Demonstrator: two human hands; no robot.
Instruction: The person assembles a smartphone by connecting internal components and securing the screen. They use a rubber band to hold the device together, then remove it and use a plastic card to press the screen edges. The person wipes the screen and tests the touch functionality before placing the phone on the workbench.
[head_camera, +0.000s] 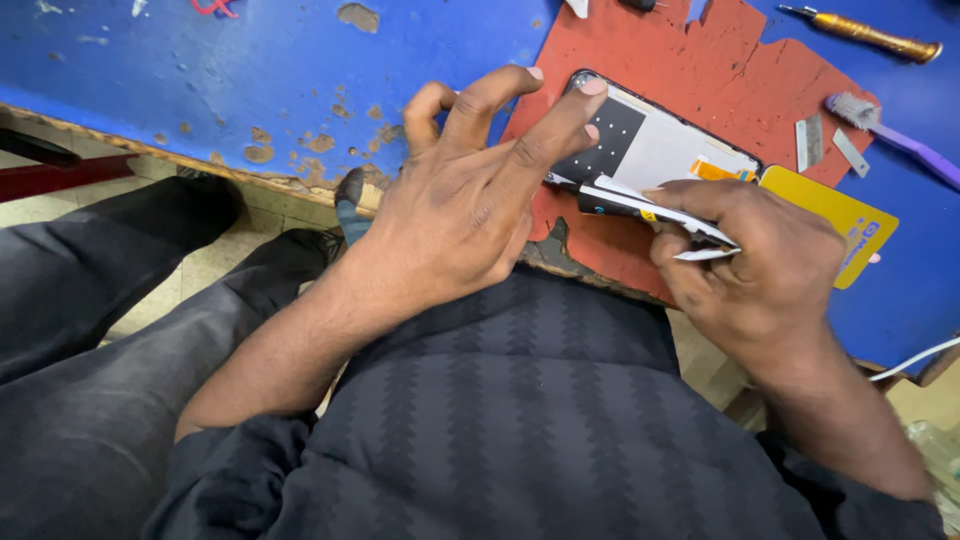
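The left hand (462, 205) lay spread, its fingertips (592, 88) pressing the phone panel (655, 145) flat, its grip closed on nothing. The right hand (752, 262) pinched a thin white strip (660, 212) at the panel's near edge. The panel rested on a red mat (700, 60) on the blue bench (200, 80), a yellow card (840, 215) just beside it. Farther off lay a brush (890, 135) and a screwdriver (865, 33).

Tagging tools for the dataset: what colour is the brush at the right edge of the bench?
Purple handle with pale grey bristles; the brush shows in the head view, lying on the blue bench.
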